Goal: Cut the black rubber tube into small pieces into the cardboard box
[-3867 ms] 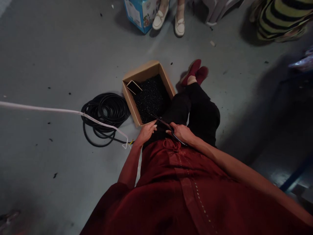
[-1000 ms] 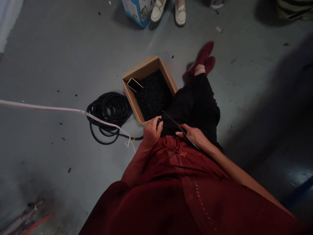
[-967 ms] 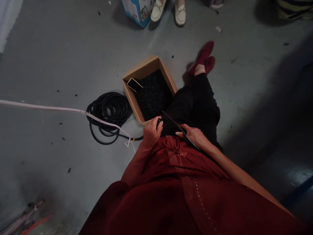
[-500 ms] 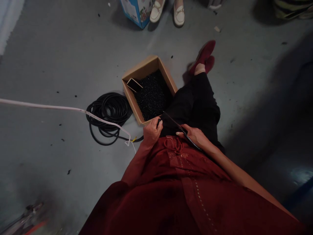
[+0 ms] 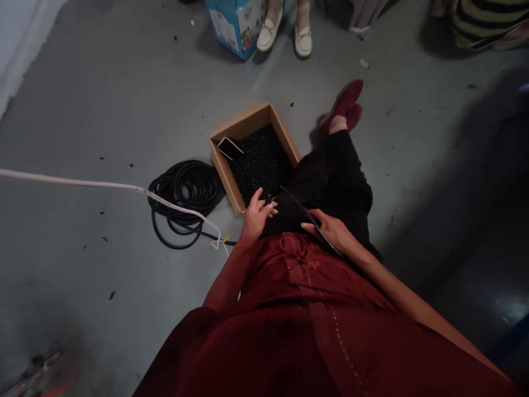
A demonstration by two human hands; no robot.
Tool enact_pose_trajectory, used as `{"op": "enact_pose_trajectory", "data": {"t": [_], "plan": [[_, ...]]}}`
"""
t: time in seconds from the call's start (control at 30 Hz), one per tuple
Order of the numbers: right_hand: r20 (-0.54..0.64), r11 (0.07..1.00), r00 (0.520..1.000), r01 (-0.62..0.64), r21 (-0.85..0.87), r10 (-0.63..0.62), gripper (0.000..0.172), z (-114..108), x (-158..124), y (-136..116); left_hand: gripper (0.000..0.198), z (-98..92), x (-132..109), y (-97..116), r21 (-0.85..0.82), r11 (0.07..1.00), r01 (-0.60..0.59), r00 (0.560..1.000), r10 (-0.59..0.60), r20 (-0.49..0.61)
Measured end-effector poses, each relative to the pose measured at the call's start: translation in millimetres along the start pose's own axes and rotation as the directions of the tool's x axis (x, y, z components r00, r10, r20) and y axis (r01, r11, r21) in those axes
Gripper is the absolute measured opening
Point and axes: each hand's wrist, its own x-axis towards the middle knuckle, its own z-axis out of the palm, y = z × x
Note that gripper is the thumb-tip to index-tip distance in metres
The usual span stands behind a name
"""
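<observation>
I sit on a grey floor with a cardboard box [image 5: 225, 173] of small black pieces by my knee. My left hand [image 5: 257, 211] hovers at the box's near corner, fingers pinched on the end of a black tube [image 5: 268, 198]. That tube leads back to a black coil [image 5: 184, 193] on the floor to the left. My right hand [image 5: 330, 231] rests on my lap and grips long dark scissors [image 5: 303, 214], blades pointing toward the left hand. A phone [image 5: 230, 148] leans in the box's far corner.
A white cord [image 5: 103, 186] crosses the floor from the left edge to beside my left arm. Another person's cream shoes [image 5: 285, 33] and a blue carton [image 5: 233, 25] stand beyond the box. Striped fabric [image 5: 483, 22] lies top right. Black scraps dot the floor.
My left hand has lifted slightly and its fingers have loosened around the tube end. The view has shifted a little downward. The right hand and scissors have barely moved.
</observation>
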Motion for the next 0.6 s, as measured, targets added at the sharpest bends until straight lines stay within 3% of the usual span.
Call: {"op": "enact_pose_trajectory", "data": {"t": [0.07,0.17,0.33,0.43,0.6], "plan": [[-0.022,0.999,1.0,0.018,0.051,-0.017,0.048,0,-1,-2,0.051,1.9,1,1,-0.082,0.995,0.049,0.998,-0.046,0.039],[-0.081,0.987,0.996,0.041,0.158,-0.028,0.046,-2,0,-8,0.04,6.8,-1,2,-0.077,0.995,0.061,0.995,-0.055,0.083],[-0.176,0.941,0.983,0.109,0.322,-0.054,0.046,-6,8,-25,0.036,19.8,-9,4,0.121,0.989,-0.08,0.993,0.069,0.099],[-0.237,0.916,0.969,0.154,0.37,-0.067,0.048,-4,14,-35,0.045,26.0,-14,5,0.164,0.979,-0.118,0.989,0.102,0.103],[-0.299,0.901,0.948,0.218,0.375,-0.105,0.042,3,22,-44,0.065,28.8,-18,2,0.051,0.996,-0.076,0.986,0.067,0.155]]}}
